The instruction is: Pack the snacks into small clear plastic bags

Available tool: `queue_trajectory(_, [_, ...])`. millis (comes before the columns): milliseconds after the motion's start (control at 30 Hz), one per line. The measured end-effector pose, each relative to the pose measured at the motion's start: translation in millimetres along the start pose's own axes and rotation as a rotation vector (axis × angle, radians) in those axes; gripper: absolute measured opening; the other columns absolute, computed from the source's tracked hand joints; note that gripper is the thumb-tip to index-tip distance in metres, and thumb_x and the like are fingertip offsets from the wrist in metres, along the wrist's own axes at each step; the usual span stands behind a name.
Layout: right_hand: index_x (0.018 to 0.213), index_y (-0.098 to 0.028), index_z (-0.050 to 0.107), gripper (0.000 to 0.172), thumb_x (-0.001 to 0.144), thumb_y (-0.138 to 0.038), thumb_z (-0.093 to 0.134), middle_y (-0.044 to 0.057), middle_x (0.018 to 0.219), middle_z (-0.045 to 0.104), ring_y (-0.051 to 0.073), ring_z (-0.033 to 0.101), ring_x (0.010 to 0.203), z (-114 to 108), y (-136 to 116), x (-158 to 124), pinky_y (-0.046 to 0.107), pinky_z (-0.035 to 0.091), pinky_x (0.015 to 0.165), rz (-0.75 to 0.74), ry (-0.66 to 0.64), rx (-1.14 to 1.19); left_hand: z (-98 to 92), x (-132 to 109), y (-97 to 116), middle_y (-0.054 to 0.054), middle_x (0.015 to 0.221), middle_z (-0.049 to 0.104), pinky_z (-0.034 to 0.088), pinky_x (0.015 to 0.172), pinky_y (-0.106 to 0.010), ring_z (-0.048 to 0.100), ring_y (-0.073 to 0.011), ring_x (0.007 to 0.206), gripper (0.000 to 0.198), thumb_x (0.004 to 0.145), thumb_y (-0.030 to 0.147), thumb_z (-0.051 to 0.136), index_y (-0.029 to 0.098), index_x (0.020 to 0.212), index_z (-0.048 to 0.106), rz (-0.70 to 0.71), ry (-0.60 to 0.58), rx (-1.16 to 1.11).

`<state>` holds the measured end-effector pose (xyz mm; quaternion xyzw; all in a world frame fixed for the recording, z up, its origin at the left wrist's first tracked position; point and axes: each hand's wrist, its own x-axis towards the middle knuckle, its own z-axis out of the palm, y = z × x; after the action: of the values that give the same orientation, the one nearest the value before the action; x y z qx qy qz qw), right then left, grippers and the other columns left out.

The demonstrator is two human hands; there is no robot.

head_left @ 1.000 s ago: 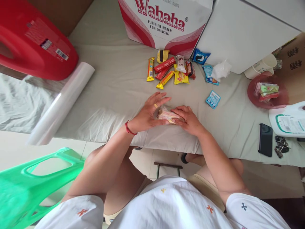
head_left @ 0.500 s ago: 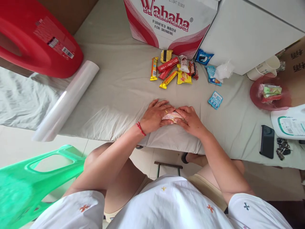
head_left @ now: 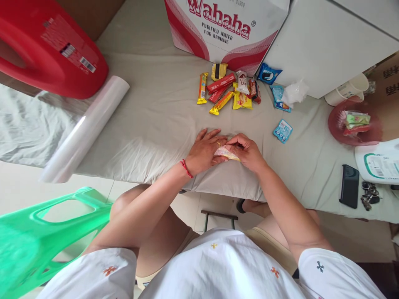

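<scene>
Both hands meet over the cloth-covered table near its front edge, around a small pink-and-yellow patterned packet (head_left: 228, 153). My left hand (head_left: 205, 150), with a red cord bracelet at the wrist, grips the packet's left end, thumb below and fingers above. The thumb and fingers of my right hand (head_left: 246, 153) pinch at its upper right side. Fingers cover much of the packet, and its kind cannot be made out. Beyond the hands lies a group of wrapped snacks, among them a red bar (head_left: 221, 83), a yellow packet (head_left: 242, 99) and a yellow stick-shaped bar (head_left: 222, 103).
A Wahaha water carton (head_left: 218, 33) stands behind the snacks. Blue packets (head_left: 283, 131) lie to the right, with a phone (head_left: 349, 185), keys (head_left: 370, 195) and a red bowl (head_left: 335, 124) farther over. At left are a plastic roll (head_left: 87, 128), a red jug (head_left: 77, 45) and a green stool (head_left: 28, 232).
My right hand has shifted its hold from the packet's right end to a pinch along its upper edge, uncovering more of the packet. My left hand stays almost in place.
</scene>
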<state>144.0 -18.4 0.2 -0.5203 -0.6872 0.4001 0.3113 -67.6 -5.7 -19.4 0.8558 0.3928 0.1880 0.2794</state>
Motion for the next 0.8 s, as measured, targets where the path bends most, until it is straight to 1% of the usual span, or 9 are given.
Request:
queue_trajectory(233, [0.090,-0.022,0.074,0.017,0.093,-0.037,0.068,0.001,0.088,0.068,0.017,0.062,0.084,-5,1,5,0.032,0.050,0.081,0.049,-0.014,0.108,0.5,1,1,-0.012,0.147,0.067,0.017,0.130,-0.064,0.037,-0.0387,0.157,0.059,0.089,0.047,0.079,0.022,0.140,0.066,-0.005,0.006,-0.007])
queue_trajectory(300, [0.092,-0.023,0.075,0.017,0.096,-0.034,0.064,0.002,0.089,0.069,0.018,0.063,0.086,-7,-2,1,0.034,0.051,0.083,0.035,0.111,0.024,0.2,0,1,-0.012,0.146,0.068,0.017,0.130,-0.063,0.037,-0.0388,0.157,0.056,0.089,0.046,0.079,0.022,0.138,0.067,0.002,0.017,-0.003])
queue_trajectory(367, [0.099,-0.025,0.078,0.017,0.097,-0.034,0.064,0.004,0.098,0.070,0.021,0.064,0.095,-10,-5,-9,0.039,0.052,0.090,-0.037,0.250,-0.113,0.4,0,1,-0.013,0.145,0.068,0.020,0.129,-0.063,0.038,-0.0395,0.156,0.055,0.088,0.045,0.080,0.021,0.136,0.069,0.010,0.036,0.003])
queue_trajectory(400, [0.105,-0.026,0.079,0.018,0.097,-0.035,0.066,0.006,0.104,0.070,0.023,0.064,0.101,-12,-5,-14,0.041,0.052,0.094,-0.085,0.275,-0.181,0.8,0,0,-0.015,0.145,0.067,0.022,0.128,-0.063,0.038,-0.0401,0.155,0.055,0.087,0.046,0.081,0.020,0.135,0.070,0.014,0.046,0.004])
queue_trajectory(500, [0.125,-0.031,0.078,0.030,0.098,-0.040,0.068,0.008,0.119,0.071,0.027,0.061,0.114,-14,2,-28,0.049,0.050,0.104,-0.175,0.152,-0.289,3.3,1,-1,-0.017,0.146,0.066,0.026,0.126,-0.062,0.041,-0.0411,0.152,0.059,0.086,0.050,0.081,0.020,0.135,0.071,0.028,0.065,0.000])
queue_trajectory(567, [0.133,-0.033,0.074,0.035,0.100,-0.041,0.066,0.008,0.127,0.071,0.029,0.060,0.118,-14,10,-32,0.052,0.049,0.108,-0.158,0.065,-0.293,4.9,2,-2,-0.016,0.149,0.064,0.023,0.127,-0.063,0.041,-0.0403,0.153,0.060,0.087,0.050,0.080,0.021,0.138,0.069,0.027,0.057,-0.008])
queue_trajectory(667, [0.138,-0.031,0.072,0.039,0.102,-0.044,0.064,0.009,0.133,0.070,0.029,0.058,0.123,-13,21,-29,0.054,0.047,0.111,-0.127,0.007,-0.274,3.0,3,-4,-0.018,0.155,0.060,0.018,0.129,-0.064,0.040,-0.0396,0.155,0.063,0.089,0.047,0.079,0.019,0.143,0.065,0.004,0.001,-0.012])
queue_trajectory(733, [0.136,-0.028,0.073,0.040,0.101,-0.046,0.065,0.010,0.132,0.071,0.029,0.059,0.121,-15,24,-25,0.052,0.048,0.111,-0.130,-0.011,-0.266,-3.6,3,-6,-0.020,0.161,0.052,0.015,0.130,-0.065,0.037,-0.0407,0.156,0.078,0.086,0.051,0.082,0.017,0.152,0.057,0.015,-0.059,-0.033])
queue_trajectory(800, [0.133,-0.027,0.074,0.041,0.099,-0.049,0.067,0.011,0.129,0.072,0.029,0.060,0.119,-18,23,-24,0.051,0.049,0.109,-0.138,-0.021,-0.263,-14.0,2,-8,-0.023,0.169,0.040,0.017,0.130,-0.065,0.032,-0.0418,0.159,0.103,0.080,0.058,0.086,0.016,0.163,0.041,0.061,-0.071,-0.107])
